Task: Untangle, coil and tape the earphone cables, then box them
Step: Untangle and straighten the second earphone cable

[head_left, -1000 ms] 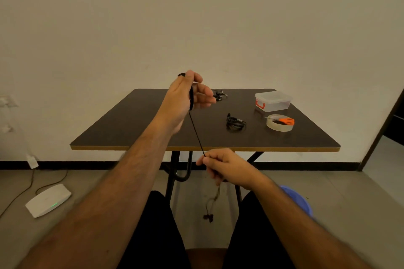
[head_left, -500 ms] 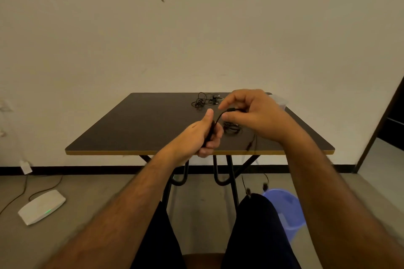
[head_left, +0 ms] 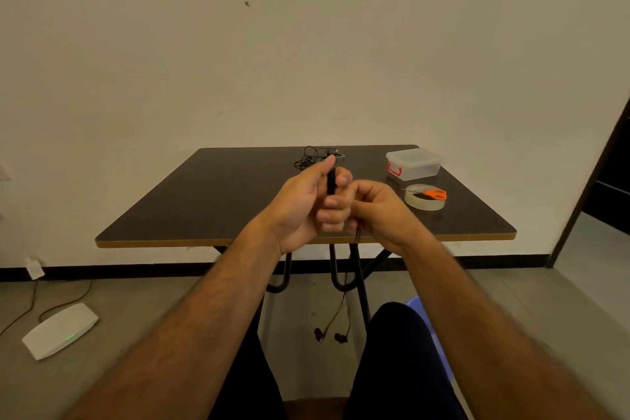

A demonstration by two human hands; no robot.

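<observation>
Above the tabletop's point(head_left: 211, 201) near edge, we grip the black earphone cable point(head_left: 331, 179) in our left hand point(head_left: 303, 206), fingers curled around its coil. Our right hand point(head_left: 378, 211) pinches the loose end, whose earbuds point(head_left: 329, 337) dangle below the tabletop. Another tangled cable point(head_left: 312, 158) lies at the far edge. Near the right far corner sits a closed clear box point(head_left: 414, 164); we cannot make out anything inside. Just nearer, orange scissors point(head_left: 434, 194) rest on a tape roll point(head_left: 424, 203).

Both forearms point(head_left: 191, 334) are bare, with no sleeves in view. The hands point(head_left: 303, 204) wear no gloves. Dark trousers point(head_left: 399, 361) cover the legs.
</observation>
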